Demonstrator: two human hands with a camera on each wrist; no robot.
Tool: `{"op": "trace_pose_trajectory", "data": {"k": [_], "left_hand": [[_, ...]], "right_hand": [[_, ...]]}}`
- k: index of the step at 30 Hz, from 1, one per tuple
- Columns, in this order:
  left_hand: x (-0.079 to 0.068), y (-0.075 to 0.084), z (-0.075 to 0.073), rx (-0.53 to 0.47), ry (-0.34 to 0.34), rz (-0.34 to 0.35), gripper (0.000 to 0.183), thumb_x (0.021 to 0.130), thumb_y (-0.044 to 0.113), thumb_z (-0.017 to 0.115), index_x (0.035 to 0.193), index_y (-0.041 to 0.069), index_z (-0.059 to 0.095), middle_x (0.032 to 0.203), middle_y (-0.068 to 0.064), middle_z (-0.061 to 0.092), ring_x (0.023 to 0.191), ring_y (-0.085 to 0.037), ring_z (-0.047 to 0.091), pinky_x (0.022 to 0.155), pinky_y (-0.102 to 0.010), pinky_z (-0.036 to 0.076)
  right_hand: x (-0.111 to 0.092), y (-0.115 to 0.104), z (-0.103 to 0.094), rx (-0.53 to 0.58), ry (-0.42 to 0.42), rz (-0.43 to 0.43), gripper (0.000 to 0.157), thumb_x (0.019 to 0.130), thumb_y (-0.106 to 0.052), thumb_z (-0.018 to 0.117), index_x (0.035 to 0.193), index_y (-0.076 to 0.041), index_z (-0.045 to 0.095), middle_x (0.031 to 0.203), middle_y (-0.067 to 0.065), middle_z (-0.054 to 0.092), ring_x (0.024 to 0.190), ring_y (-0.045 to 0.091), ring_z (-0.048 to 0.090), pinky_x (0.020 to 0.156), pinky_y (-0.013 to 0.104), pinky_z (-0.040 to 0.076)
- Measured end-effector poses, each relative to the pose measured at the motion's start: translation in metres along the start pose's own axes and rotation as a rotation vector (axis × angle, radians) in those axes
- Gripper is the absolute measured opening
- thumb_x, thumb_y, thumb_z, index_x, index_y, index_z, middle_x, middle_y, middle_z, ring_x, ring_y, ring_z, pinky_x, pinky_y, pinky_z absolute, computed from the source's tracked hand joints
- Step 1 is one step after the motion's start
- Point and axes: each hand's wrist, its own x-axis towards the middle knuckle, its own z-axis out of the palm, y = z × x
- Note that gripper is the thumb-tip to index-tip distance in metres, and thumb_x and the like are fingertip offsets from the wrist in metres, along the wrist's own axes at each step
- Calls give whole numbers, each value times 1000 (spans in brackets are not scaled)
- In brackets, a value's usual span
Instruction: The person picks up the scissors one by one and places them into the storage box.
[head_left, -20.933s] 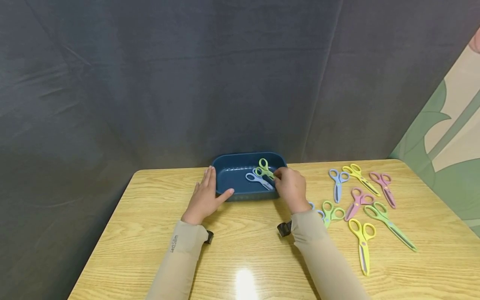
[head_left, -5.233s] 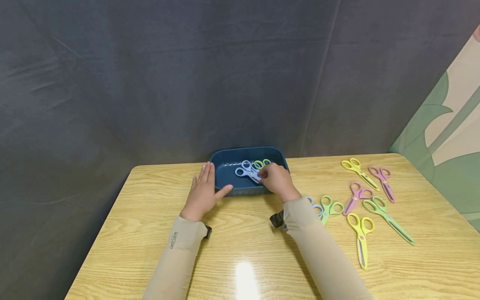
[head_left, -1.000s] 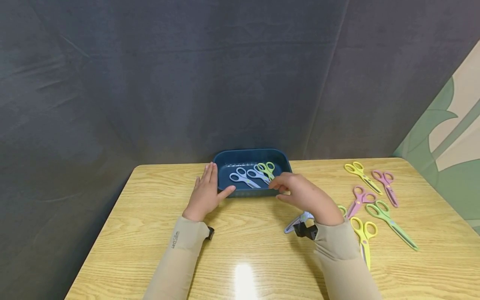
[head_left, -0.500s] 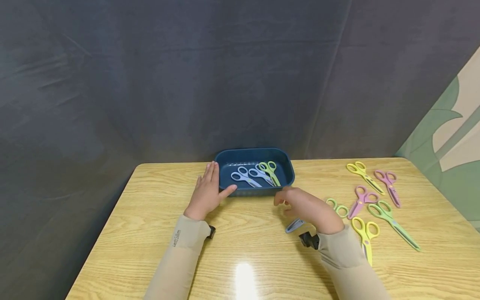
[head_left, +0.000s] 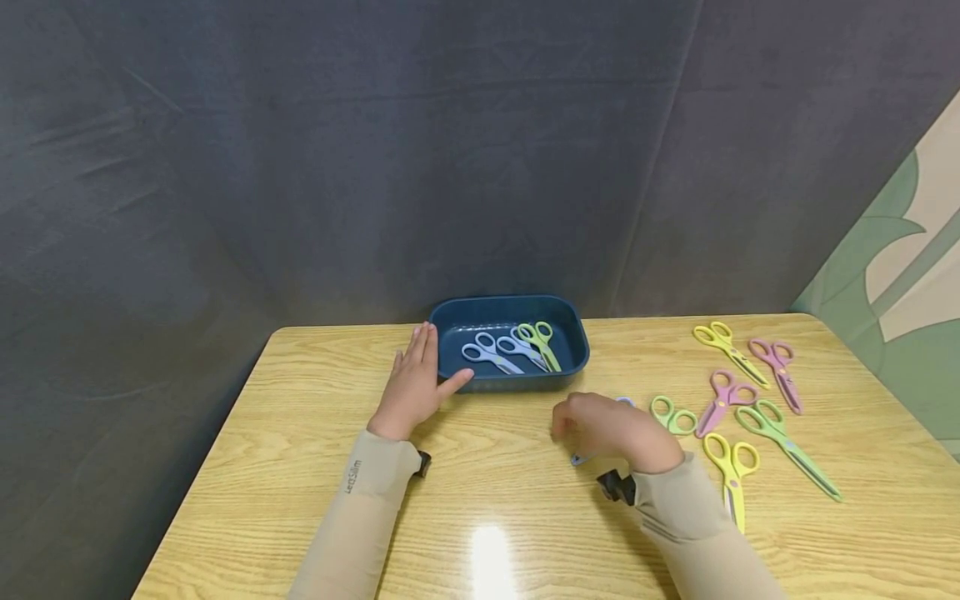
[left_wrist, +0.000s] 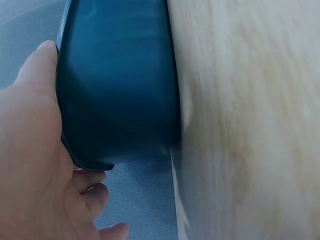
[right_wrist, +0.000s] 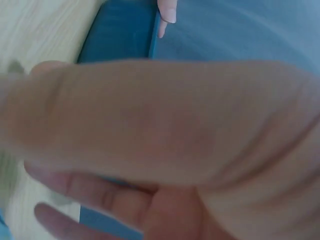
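My left hand [head_left: 412,385] rests at the left end of a dark blue tray [head_left: 517,385], fingers straight along its side and thumb at the front rim. The left wrist view shows that palm against the tray wall [left_wrist: 120,90]. Inside the tray lie two pairs of blue scissors [head_left: 489,353] and one pair of green scissors [head_left: 543,342]. My right hand [head_left: 611,427], blurred, hovers low in front of the tray's right corner, fingers loosely bent, nothing seen in them. Beneath it lies another pair of blue scissors [head_left: 577,460], mostly hidden by the hand.
To the right on the wooden table [head_left: 300,500] lie more scissors: green [head_left: 672,417], pink [head_left: 723,402], yellow [head_left: 731,479], long green [head_left: 787,450], yellow [head_left: 731,354] and pink [head_left: 776,373]. A dark curtain [head_left: 450,167] hangs behind the table.
The blue scissors from the table's right side now lie in the tray's left part. Over the last second my right hand has moved from the tray's corner toward the blue scissors in front.
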Motion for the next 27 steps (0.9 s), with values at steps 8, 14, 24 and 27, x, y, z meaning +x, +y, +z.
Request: {"op": "trace_pose_trajectory", "data": {"k": [8,14,24,27], "left_hand": [[-1,-1,0,-1,5,4,101,98,64,52,161,-2,8,168,-21,9,156,-34,5,121,-60,13],[-1,0,0,-4,-2,5,101,99,64,51,161,-2,7,168,-21,8,156,-34,5,121,-60,12],[-1,1,-1,-14,-11,5,101,99,63,51,161,-2,6,169,-18,3,156,-34,3,121,-60,11],[-2,1,-2,-25,-13,5,100,99,63,51,161,-2,5,169,-17,2,156,-33,3,121,-60,10]], "right_hand": [[-2,0,7,-51,-43,82,34,75,11,79,85,-19,66,86,-4,51,81,17,44,72,31,41],[1,2,13,-49,-21,58,42,65,20,73,73,-19,60,81,-4,47,78,21,41,68,32,37],[4,9,12,2,-34,34,38,63,20,62,64,-18,60,78,-6,50,73,13,43,65,28,37],[5,12,12,13,-28,5,37,63,20,61,63,-17,60,76,-7,50,71,8,43,63,26,38]]}}
